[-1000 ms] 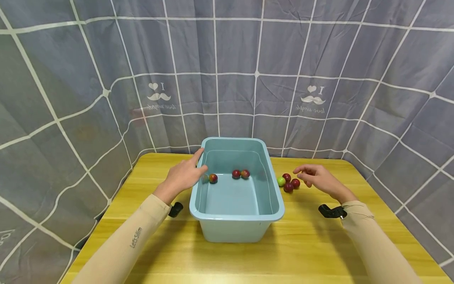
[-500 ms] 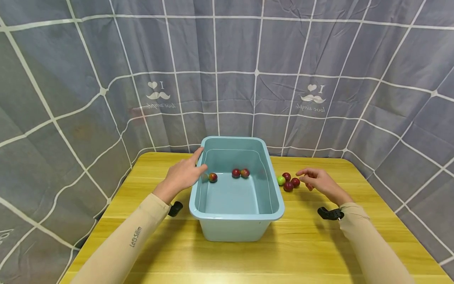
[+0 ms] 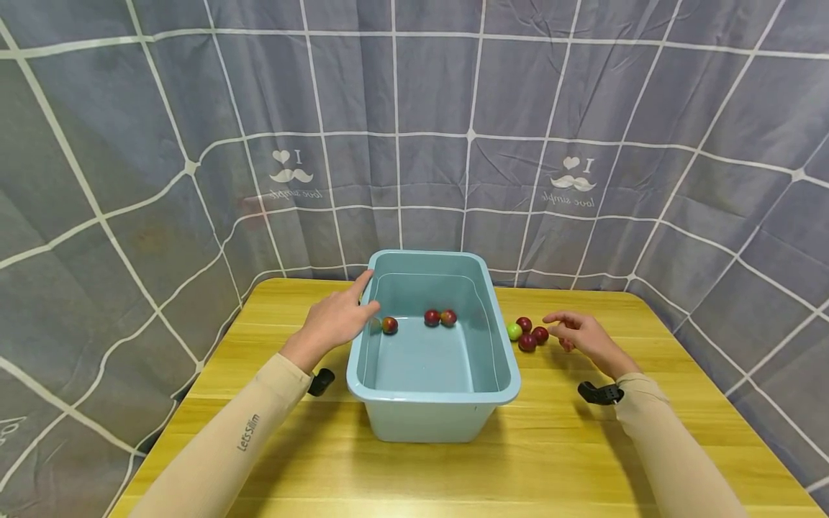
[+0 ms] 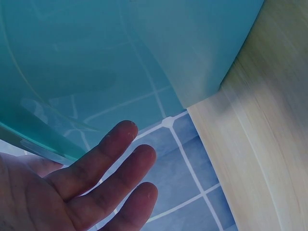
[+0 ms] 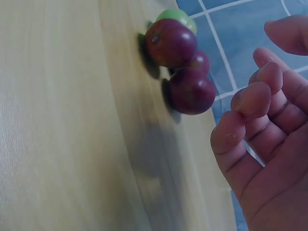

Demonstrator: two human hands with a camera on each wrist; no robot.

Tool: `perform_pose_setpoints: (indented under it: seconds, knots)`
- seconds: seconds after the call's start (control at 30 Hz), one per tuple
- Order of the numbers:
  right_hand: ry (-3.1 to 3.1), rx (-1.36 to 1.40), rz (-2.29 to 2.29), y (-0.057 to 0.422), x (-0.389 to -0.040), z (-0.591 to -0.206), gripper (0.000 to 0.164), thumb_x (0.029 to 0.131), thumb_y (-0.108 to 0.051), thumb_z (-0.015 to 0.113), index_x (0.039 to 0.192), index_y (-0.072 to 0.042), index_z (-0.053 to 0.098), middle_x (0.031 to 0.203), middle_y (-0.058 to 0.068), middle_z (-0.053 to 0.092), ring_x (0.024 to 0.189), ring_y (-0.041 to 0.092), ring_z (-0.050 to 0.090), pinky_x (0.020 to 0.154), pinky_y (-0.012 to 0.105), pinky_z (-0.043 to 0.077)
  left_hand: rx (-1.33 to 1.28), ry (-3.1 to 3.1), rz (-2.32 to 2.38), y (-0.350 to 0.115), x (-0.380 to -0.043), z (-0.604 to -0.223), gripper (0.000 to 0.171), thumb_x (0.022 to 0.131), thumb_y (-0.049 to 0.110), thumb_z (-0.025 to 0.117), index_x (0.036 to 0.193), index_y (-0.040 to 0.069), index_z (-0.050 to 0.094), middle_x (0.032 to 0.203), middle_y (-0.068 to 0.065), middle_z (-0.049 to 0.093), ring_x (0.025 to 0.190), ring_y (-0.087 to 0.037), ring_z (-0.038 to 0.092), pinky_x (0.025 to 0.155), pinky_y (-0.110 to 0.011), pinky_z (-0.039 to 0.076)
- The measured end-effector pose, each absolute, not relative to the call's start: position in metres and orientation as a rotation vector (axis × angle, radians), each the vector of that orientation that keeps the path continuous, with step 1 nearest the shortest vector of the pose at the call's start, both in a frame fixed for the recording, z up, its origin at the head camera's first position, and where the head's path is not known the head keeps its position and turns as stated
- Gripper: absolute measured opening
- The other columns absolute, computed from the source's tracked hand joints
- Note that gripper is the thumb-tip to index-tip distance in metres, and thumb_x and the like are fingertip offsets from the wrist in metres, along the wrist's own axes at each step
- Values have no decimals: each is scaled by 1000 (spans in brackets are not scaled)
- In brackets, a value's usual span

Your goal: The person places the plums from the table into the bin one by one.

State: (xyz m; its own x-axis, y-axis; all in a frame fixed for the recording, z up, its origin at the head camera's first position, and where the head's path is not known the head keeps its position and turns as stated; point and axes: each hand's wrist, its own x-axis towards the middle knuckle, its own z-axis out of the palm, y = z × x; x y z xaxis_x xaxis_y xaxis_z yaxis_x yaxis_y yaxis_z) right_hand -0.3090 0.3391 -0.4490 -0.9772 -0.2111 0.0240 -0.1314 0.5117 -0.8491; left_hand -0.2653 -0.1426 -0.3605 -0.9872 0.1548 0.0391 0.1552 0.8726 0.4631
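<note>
A light blue plastic bin (image 3: 432,396) stands in the head view's middle. My left hand (image 3: 333,320) rests on its left rim, index finger and thumb stretched out over the edge. In the left wrist view the other fingers (image 4: 120,175) hang loosely beside the bin's outer wall. Two red plums (image 3: 432,317) lie together inside, with another plum (image 3: 390,326) by the left wall. Right of the bin, three dark red plums (image 3: 527,342) cluster against a green fruit (image 3: 514,332). My right hand (image 3: 586,337) hovers just right of them, fingers loosely bent and holding nothing.
Everything stands on a yellow wooden table (image 3: 427,478). A grey curtain (image 3: 427,173) with white grid lines hangs behind it and along both sides. Black straps with small devices (image 3: 599,393) sit at the wrists, over beige sleeves.
My right hand has drawn slightly right, its fingertips a little farther from the plums. The left hand, bin and fruit stay where they were.
</note>
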Motion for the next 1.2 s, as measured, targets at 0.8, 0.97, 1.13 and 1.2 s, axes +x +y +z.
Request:
perform_pose_setpoints:
  seconds: [0.8, 0.97, 1.13, 1.2]
  knots:
    - [2685, -179, -1446, 351, -323, -478, 58, 96, -34, 67, 144, -5, 52, 73, 5, 50, 58, 18, 47, 60, 30, 43, -240, -3025, -758, -142, -265, -361, 75, 97, 49, 39, 164, 30, 10, 66, -6, 52, 54, -22, 46, 48, -33, 34]
    - [2685, -184, -1419, 351, -324, -478, 57, 96, -35, 67, 144, -6, 53, 74, 5, 51, 60, 20, 50, 64, 30, 43, -235, -3028, -743, -141, -264, -360, 75, 97, 49, 39, 164, 31, 10, 64, -5, 50, 53, -21, 44, 47, -33, 33]
    - [2690, -176, -1396, 352, -327, -482, 56, 96, -35, 67, 143, -7, 54, 72, 5, 51, 59, 21, 50, 60, 30, 41, -240, -3024, -743, -141, -264, -360, 75, 97, 48, 39, 164, 30, 10, 61, -4, 48, 51, -20, 41, 46, -32, 32]
    - [2692, -166, -1384, 354, -328, -484, 57, 95, -37, 68, 142, -8, 55, 71, 4, 51, 59, 20, 50, 59, 29, 41, -241, -3024, -750, -141, -263, -361, 75, 97, 48, 40, 164, 30, 10, 61, -4, 48, 50, -20, 41, 45, -32, 31]
